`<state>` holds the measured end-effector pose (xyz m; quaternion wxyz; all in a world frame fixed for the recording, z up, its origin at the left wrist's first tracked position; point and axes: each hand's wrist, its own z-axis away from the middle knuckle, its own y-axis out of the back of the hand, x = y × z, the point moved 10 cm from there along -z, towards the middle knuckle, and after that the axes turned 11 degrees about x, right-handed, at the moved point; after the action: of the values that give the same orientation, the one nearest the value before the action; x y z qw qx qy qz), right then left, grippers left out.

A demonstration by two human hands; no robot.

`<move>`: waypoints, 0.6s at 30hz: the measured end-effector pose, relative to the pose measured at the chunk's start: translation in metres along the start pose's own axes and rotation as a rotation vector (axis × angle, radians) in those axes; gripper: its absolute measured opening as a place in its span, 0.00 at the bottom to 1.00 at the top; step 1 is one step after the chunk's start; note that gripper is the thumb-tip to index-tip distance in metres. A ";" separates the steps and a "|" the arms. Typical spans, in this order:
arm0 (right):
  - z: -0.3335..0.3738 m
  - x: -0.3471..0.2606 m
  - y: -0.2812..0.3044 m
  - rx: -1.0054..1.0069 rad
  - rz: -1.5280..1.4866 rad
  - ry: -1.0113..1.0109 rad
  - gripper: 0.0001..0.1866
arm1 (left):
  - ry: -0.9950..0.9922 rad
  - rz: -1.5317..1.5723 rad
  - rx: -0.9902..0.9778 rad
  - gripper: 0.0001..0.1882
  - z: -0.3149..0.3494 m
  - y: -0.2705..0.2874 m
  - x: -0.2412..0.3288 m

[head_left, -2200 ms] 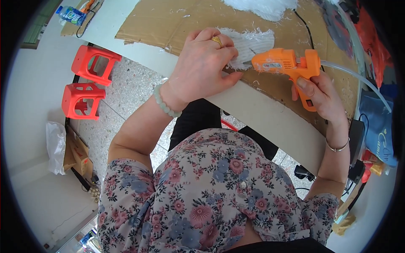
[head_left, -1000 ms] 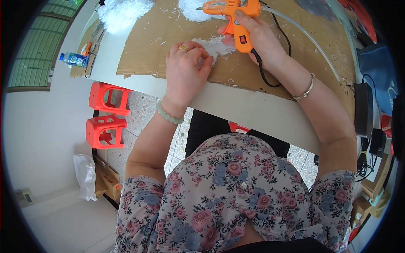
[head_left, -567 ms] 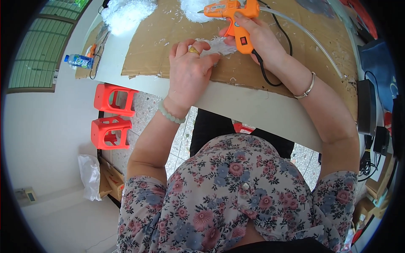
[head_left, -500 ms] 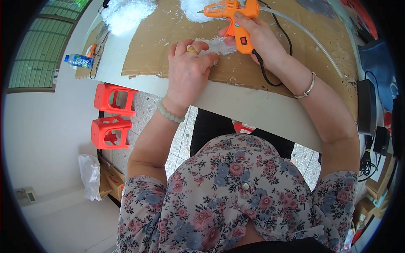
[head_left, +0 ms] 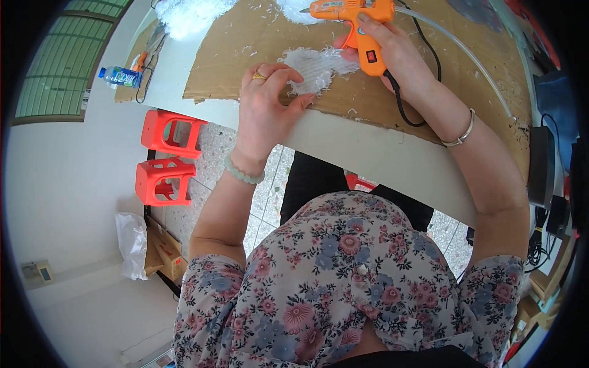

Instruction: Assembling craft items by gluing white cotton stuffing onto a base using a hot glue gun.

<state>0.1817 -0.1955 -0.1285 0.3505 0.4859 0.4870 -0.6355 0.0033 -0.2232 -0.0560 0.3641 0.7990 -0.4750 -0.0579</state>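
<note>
My right hand [head_left: 392, 52] is wrapped around the handle of an orange hot glue gun [head_left: 370, 55], raised over the cardboard, its nozzle pointing left. A clear glue stick [head_left: 457, 52] runs from the back of the gun, and a black cord hangs from its handle. Below and left of the gun, a white piece of ribbed, mesh-like material [head_left: 316, 69] lies on the cardboard. My left hand [head_left: 268, 101] rests at its left edge, thumb and forefinger apart with the piece showing between them. The other fingers are curled and partly hidden.
Brown cardboard [head_left: 227, 67] covers much of the white table [head_left: 343, 138]. Fluffy white heaps [head_left: 190, 15] lie at the far side, loose white scraps around. A plastic bottle [head_left: 119, 76] sits far left. Red stools [head_left: 172, 132] stand on the floor at left; a black box [head_left: 541, 165] is at right.
My left thumb and fingers have spread apart, uncovering more of the white mesh piece. The whole view has shifted slightly; the glue gun stays in my right hand.
</note>
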 end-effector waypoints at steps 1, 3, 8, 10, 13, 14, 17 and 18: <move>0.000 0.000 0.002 0.016 -0.014 0.002 0.22 | 0.004 0.022 -0.003 0.13 0.001 -0.003 -0.003; 0.000 0.000 0.002 0.007 -0.013 0.006 0.22 | 0.008 0.047 -0.007 0.12 0.000 -0.006 -0.008; 0.001 -0.001 -0.001 -0.008 -0.016 0.001 0.22 | -0.085 0.001 -0.023 0.07 -0.006 -0.015 -0.007; 0.002 -0.001 -0.001 -0.003 0.021 -0.006 0.23 | -0.083 -0.024 -0.011 0.06 -0.009 -0.019 -0.011; 0.002 0.000 -0.001 -0.012 -0.030 0.002 0.23 | -0.084 -0.063 0.054 0.06 -0.017 -0.009 -0.011; 0.002 -0.001 -0.001 -0.009 -0.032 0.001 0.23 | -0.086 -0.077 0.109 0.06 -0.020 0.000 -0.012; 0.007 -0.004 -0.001 -0.001 0.011 -0.020 0.23 | 0.205 0.020 0.197 0.06 -0.015 0.025 -0.052; 0.009 -0.009 -0.004 -0.038 0.030 0.002 0.23 | 0.279 0.043 0.224 0.05 -0.008 0.032 -0.058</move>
<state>0.1776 -0.2031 -0.1184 0.3685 0.4870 0.4920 -0.6205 -0.0473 -0.1815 -0.0443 0.3364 0.8245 -0.4403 0.1145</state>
